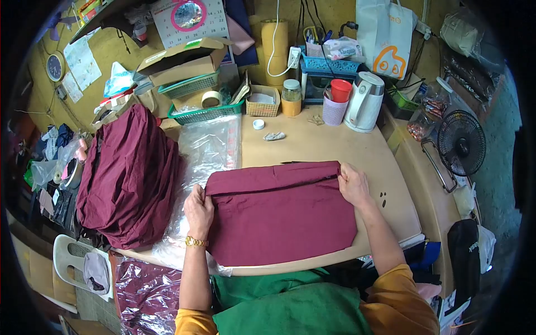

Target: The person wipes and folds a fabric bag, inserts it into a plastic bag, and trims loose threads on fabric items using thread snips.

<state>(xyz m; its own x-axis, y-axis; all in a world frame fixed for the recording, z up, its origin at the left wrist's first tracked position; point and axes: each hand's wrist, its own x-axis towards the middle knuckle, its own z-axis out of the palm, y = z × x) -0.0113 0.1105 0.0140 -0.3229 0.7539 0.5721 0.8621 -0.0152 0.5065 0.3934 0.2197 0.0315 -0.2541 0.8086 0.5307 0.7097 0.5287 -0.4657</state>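
Note:
A maroon cloth piece (282,229) lies spread on the table before me, its far edge folded over in a band. My left hand (199,212) grips the left end of that band, fingers closed on the fabric. At the opposite end, my right hand (353,183) is closed on the upper right corner. Left of the cloth, a clear plastic sheet (209,146) covers part of the tabletop. A tall heap of maroon fabric (131,178) rests beside it.
Along the back stand a white electric kettle (364,103), a red cup (340,89), a glass jar (291,92) and a green basket (209,114). A black fan (462,143) is at the right. Plastic-wrapped maroon fabric (148,293) sits below the table's left front.

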